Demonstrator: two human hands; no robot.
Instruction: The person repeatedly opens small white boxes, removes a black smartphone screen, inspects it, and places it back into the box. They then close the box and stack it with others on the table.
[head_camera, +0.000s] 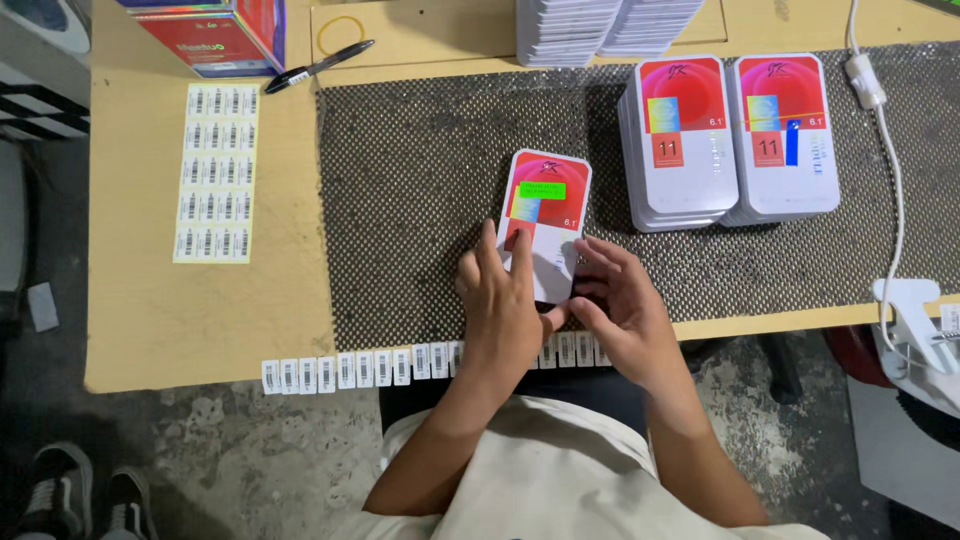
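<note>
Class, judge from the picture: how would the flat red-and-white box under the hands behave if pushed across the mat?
The box looks thin, stiff, probably light. Lying flat, it should not tip or roll. The mesh mat likely grips it.

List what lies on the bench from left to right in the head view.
Sheet of barcode labels → black pen → red-and-white box under both hands → left stack of boxes → right stack of boxes → white cable.

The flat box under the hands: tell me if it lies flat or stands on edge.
Flat. The red-and-white box lies face up on the dark mesh mat, left hand pressing its lower part, right hand beside it.
</note>
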